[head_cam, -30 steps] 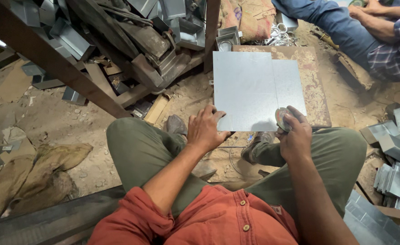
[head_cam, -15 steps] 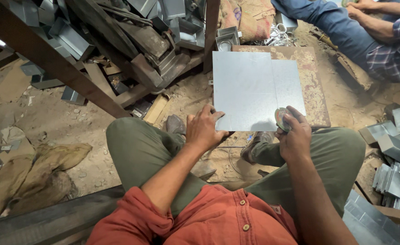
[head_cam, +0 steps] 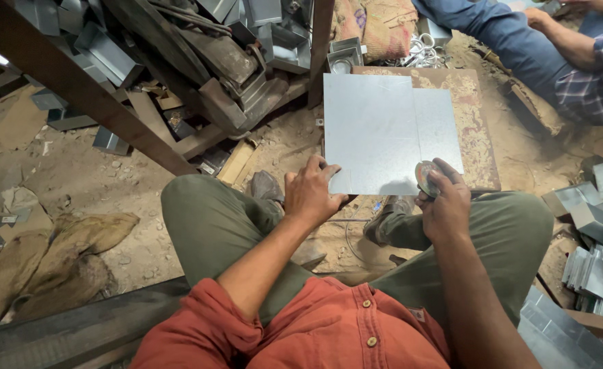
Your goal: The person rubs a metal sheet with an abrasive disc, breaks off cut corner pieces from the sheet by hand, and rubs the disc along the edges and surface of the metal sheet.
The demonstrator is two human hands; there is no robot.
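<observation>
A grey metal sheet (head_cam: 383,130) with a stepped top right corner lies on a rusty flat slab (head_cam: 475,116) in front of my knees. My left hand (head_cam: 311,191) presses its fingers on the sheet's near left corner. My right hand (head_cam: 445,201) is closed around a small round object (head_cam: 424,179), held at the sheet's near edge. I sit on the ground in green trousers and a red shirt.
A heap of folded metal boxes and scrap (head_cam: 199,48) lies under a slanted brown beam (head_cam: 76,82) at the upper left. More grey metal pieces (head_cam: 595,225) are stacked at the right. Another person (head_cam: 561,55) sits at the upper right. Sacking (head_cam: 48,260) lies at the left.
</observation>
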